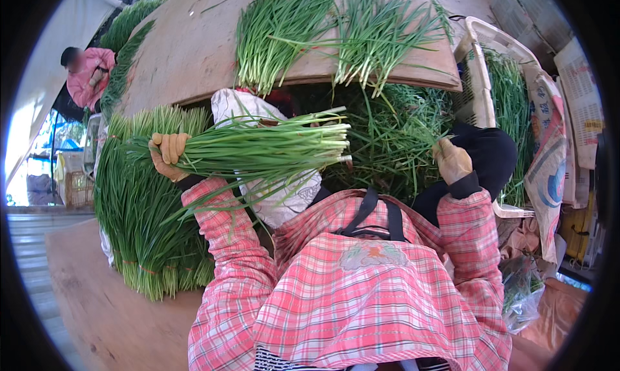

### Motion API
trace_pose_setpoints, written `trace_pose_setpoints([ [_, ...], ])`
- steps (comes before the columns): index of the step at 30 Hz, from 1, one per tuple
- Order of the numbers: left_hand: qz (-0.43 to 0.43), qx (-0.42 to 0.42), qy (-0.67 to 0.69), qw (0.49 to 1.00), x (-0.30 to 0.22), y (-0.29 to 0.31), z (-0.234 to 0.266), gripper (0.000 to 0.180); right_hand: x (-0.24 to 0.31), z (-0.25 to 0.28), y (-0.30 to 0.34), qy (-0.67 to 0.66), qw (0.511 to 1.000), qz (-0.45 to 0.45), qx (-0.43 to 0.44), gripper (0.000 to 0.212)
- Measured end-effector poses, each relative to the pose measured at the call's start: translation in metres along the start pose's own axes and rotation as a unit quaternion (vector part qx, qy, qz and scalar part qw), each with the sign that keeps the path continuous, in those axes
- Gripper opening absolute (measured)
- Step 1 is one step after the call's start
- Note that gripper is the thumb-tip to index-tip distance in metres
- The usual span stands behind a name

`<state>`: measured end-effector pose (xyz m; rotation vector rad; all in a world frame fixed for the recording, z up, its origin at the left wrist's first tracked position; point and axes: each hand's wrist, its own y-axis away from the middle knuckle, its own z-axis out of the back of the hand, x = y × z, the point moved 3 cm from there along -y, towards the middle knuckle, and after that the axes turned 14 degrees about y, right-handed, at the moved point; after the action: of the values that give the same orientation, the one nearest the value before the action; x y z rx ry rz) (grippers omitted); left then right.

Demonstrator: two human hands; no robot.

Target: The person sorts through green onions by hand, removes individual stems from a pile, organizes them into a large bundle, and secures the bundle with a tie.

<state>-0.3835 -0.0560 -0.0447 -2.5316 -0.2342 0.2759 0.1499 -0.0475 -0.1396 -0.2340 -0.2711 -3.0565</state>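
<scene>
My left hand (169, 156), in a tan glove, is closed round the leafy end of a bunch of garlic chives (265, 145). The bunch lies level across my lap, its pale cut stems pointing right and some blades drooping. On the right, my gloved right hand (454, 161) has its fingers curled together above my dark-trousered knee. Thin green blades show at its fingertips; whether it grips any is unclear. Between my hands and beyond them spreads a heap of loose chive leaves (400, 138). A white printed sack (284, 200) covers my left leg, under the held bunch.
Two chive piles (284, 35) lie on the wooden board (194, 41) ahead. Tied bunches (152, 209) are stacked at my left. A white plastic crate (481, 80) with chives stands on the right, beside a printed sack (549, 170). Another person (90, 77) sits at far left.
</scene>
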Motion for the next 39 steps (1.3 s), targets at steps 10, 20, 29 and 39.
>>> trace_pose_setpoints([
  [10, -0.016, -0.046, -0.063, 0.997, 0.029, 0.019, 0.008, 0.018, 0.239, 0.031, -0.023, -0.156, 0.913, 0.365, -0.093, 0.034],
  [20, 0.013, 0.044, -0.03, 0.998, 0.017, 0.028, 0.024, 0.024, 0.178, 0.016, -0.023, -0.703, 0.703, 0.091, 0.059, 0.016],
  [29, 0.033, 0.107, -0.004, 0.994, 0.026, 0.025, 0.045, 0.025, 0.078, 0.012, -0.012, 0.058, 0.962, 0.184, -0.195, 0.03],
  [39, 0.056, 0.042, -0.038, 0.997, 0.037, 0.019, 0.036, 0.024, 0.201, -0.017, -0.044, -0.503, 0.837, 0.185, -0.11, 0.012],
])
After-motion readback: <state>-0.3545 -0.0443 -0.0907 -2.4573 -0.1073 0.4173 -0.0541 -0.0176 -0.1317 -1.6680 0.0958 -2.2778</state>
